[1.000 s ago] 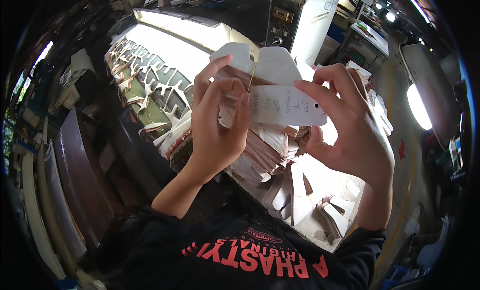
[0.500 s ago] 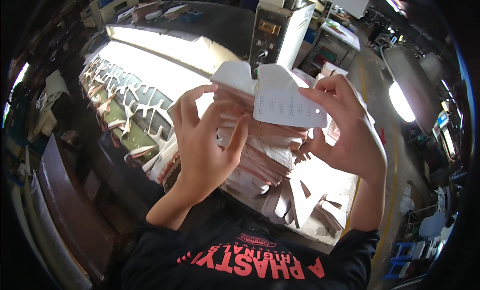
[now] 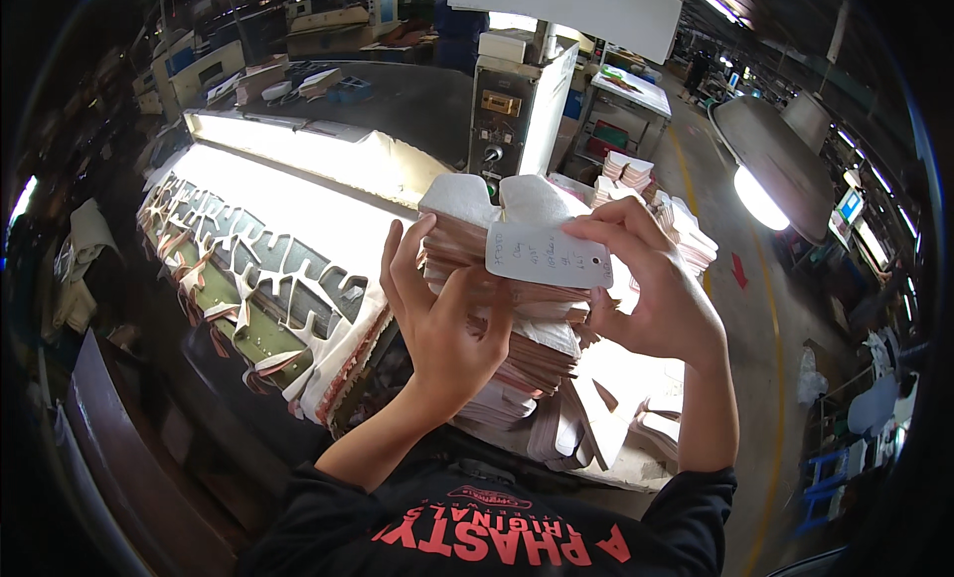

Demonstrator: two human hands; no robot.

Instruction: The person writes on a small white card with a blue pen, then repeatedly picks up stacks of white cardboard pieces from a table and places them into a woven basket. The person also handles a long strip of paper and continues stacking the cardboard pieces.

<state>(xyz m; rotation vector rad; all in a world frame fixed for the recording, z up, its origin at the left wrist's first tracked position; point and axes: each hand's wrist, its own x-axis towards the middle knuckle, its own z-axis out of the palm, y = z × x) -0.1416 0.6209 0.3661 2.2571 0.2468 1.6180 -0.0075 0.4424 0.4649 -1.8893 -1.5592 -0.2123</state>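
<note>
A thick stack of cut sheet pieces (image 3: 459,196), white on top with pinkish-brown edges and a notch at the far side, rises before me. My left hand (image 3: 447,329) curls against its near left side, fingertips on the layers; part of its grip is hidden. A small white card (image 3: 549,256) with handwriting and a punched hole lies against the stack's near face. My right hand (image 3: 661,289) pinches the card's right end between thumb and fingers. More bundled pieces (image 3: 537,358) are piled below the card.
On the left, a lit worktable carries a white sheet with cut-outs (image 3: 288,264) over a green surface. Behind the stack stands a control box (image 3: 500,115). Further piles (image 3: 686,229) lie beyond my right hand. A lamp (image 3: 765,160) hangs at right over the aisle (image 3: 740,319).
The view has shifted, so the stack and worktable appear lower. The card has come down slightly and closer against the stack, with my right hand still pinching it. My left hand stays at the stack.
</note>
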